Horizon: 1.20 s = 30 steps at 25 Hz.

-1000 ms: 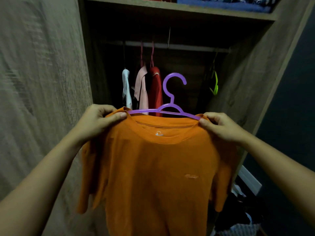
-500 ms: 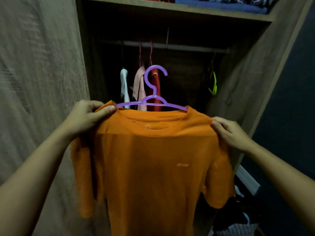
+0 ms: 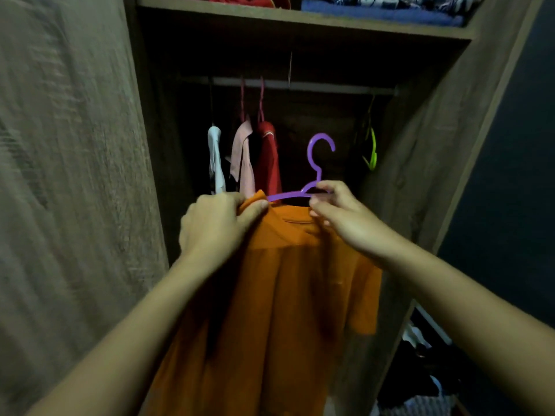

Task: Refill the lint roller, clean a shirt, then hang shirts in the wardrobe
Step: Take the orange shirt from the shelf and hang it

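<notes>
Right hand (image 3: 345,217) now on hanger (image 3: 300,192)

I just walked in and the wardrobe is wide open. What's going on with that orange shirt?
A person is holding an orange shirt on a purple hanger in front of the open wardrobe. The left hand grips the shirt's shoulder, and the right hand grips the hanger just below its hook. The hook is not yet on the rail. White, pink and red garments and a green hanger hang there.
</notes>
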Tool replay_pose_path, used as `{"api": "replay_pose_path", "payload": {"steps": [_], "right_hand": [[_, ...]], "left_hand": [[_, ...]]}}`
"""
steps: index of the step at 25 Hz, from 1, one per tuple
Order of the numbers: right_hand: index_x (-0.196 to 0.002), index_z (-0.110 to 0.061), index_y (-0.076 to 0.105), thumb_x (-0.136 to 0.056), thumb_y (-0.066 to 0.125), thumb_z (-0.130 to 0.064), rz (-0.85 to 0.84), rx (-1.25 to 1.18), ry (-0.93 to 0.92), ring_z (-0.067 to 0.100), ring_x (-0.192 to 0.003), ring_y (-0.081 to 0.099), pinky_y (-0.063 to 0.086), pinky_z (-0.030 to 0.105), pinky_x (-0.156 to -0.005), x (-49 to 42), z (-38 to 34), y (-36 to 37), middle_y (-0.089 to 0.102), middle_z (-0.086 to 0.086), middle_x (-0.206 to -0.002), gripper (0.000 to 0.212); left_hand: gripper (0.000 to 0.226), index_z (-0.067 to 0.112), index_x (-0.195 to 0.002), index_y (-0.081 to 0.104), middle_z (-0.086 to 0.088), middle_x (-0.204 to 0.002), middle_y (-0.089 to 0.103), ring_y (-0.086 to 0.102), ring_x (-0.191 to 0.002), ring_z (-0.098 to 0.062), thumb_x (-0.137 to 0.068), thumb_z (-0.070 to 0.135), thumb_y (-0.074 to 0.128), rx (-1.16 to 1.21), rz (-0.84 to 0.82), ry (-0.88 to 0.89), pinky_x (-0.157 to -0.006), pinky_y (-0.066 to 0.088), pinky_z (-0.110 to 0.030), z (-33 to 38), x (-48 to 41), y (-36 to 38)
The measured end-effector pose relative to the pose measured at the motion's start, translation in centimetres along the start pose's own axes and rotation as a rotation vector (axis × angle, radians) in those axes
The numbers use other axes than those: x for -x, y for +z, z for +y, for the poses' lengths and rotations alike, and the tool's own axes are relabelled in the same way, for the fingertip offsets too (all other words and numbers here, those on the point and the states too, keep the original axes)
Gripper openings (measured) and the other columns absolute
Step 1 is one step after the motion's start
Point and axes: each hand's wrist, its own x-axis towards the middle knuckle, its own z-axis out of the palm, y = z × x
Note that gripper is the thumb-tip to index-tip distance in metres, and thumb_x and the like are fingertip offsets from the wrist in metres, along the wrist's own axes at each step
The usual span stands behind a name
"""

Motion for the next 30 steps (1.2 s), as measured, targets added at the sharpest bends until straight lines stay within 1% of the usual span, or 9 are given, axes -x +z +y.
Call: {"api": "replay_pose_path", "payload": {"steps": [4, 7, 10, 12, 14, 17, 21, 24, 30], "right_hand": [[-0.141, -0.021, 0.026, -0.094, 0.049, -0.022, 0.08, -0.296, 0.183, 0.024, -0.117, 0.054, 0.044, 0.03, -0.094, -3.1, -0.6, 0.0, 0.042, 0.01, -0.14, 0.053], [-0.141, -0.02, 0.027, -0.091, 0.05, -0.013, 0.146, -0.4, 0.131, 0.027, -0.125, 0.048, 0.041, 0.031, -0.098, -5.5, -0.1, -0.9, 0.034, 0.009, -0.144, 0.055], [-0.14, -0.021, 0.028, -0.089, 0.051, -0.009, 0.197, -0.496, 0.068, 0.027, -0.126, 0.044, 0.036, 0.034, -0.106, -7.9, 0.2, -2.4, 0.034, 0.006, -0.138, 0.057], [-0.137, -0.024, 0.032, -0.085, 0.057, -0.015, 0.196, -0.472, 0.059, 0.028, -0.124, 0.047, 0.038, 0.04, -0.107, -9.6, 0.7, -3.7, 0.034, 0.009, -0.142, 0.059], [-0.133, -0.028, 0.036, -0.077, 0.064, -0.027, 0.207, -0.38, 0.07, 0.027, -0.12, 0.049, 0.04, 0.045, -0.106, -11.0, 1.2, -4.4, 0.039, 0.013, -0.14, 0.063], [-0.133, -0.029, 0.035, -0.068, 0.073, -0.036, 0.235, -0.334, 0.076, 0.024, -0.116, 0.05, 0.04, 0.042, -0.105, -12.6, 1.5, -5.1, 0.043, 0.01, -0.136, 0.076], [-0.138, -0.025, 0.028, -0.066, 0.078, -0.009, 0.197, -0.232, 0.024, 0.018, -0.115, 0.042, 0.036, 0.025, -0.092, -15.6, 1.7, -6.6, 0.039, 0.011, -0.136, 0.09], [-0.14, -0.025, 0.029, -0.066, 0.065, 0.01, 0.189, -0.186, 0.016, 0.02, -0.124, 0.04, 0.044, 0.028, -0.09, -18.5, 1.8, -7.8, 0.036, 0.015, -0.14, 0.09], [-0.14, -0.023, 0.032, -0.063, 0.057, 0.008, 0.147, -0.127, 0.036, 0.027, -0.115, 0.052, 0.05, 0.031, -0.077, -25.9, 2.0, -9.1, 0.047, 0.015, -0.132, 0.086]], "left_hand": [[0.047, 0.022, -0.089, 0.066, -0.002, -0.076, 0.057, 0.06, -0.084, -0.032, -0.088, 0.063, 0.042, -0.063, 0.035, -0.021, -0.064, 0.042, -0.035, 3.4, -0.7, 2.1], [0.048, 0.022, -0.096, 0.066, -0.011, -0.09, 0.067, 0.062, -0.089, -0.038, -0.089, 0.062, 0.04, -0.058, 0.083, -0.034, -0.072, 0.052, -0.042, 4.8, -2.0, 3.2], [0.05, 0.02, -0.085, 0.064, -0.006, -0.078, 0.065, 0.062, -0.08, -0.029, -0.089, 0.062, 0.039, 0.014, 0.03, 0.038, -0.067, 0.051, -0.04, 6.8, -3.2, 3.6], [0.059, 0.019, -0.067, 0.057, -0.003, -0.065, 0.058, 0.055, -0.067, -0.019, -0.087, 0.068, 0.032, 0.102, -0.075, -0.02, -0.057, 0.042, -0.031, 7.5, -5.5, 3.5], [0.062, 0.012, -0.064, 0.051, -0.012, -0.074, 0.062, 0.057, -0.08, -0.028, -0.09, 0.065, 0.031, 0.136, -0.078, -0.108, -0.066, 0.041, -0.034, 6.7, -9.0, 4.2], [0.046, 0.001, -0.102, 0.058, -0.025, -0.11, 0.061, 0.054, -0.109, -0.04, -0.092, 0.045, 0.048, 0.079, 0.001, -0.185, -0.088, 0.042, -0.039, 5.0, -14.3, 7.3], [0.055, -0.004, -0.125, 0.044, -0.026, -0.128, 0.052, 0.049, -0.12, -0.041, -0.086, 0.03, 0.06, 0.126, -0.076, -0.337, -0.096, 0.041, -0.039, 4.9, -17.9, 11.2], [0.042, 0.0, -0.125, 0.047, -0.025, -0.126, 0.054, 0.053, -0.116, -0.041, -0.085, 0.013, 0.054, 0.125, -0.164, -0.344, -0.095, 0.043, -0.038, 5.2, -19.3, 12.4], [0.039, 0.003, -0.123, 0.047, -0.025, -0.12, 0.056, 0.054, -0.111, -0.042, -0.085, 0.01, 0.051, 0.029, -0.158, -0.25, -0.091, 0.045, -0.039, 5.8, -19.8, 13.3]]}}
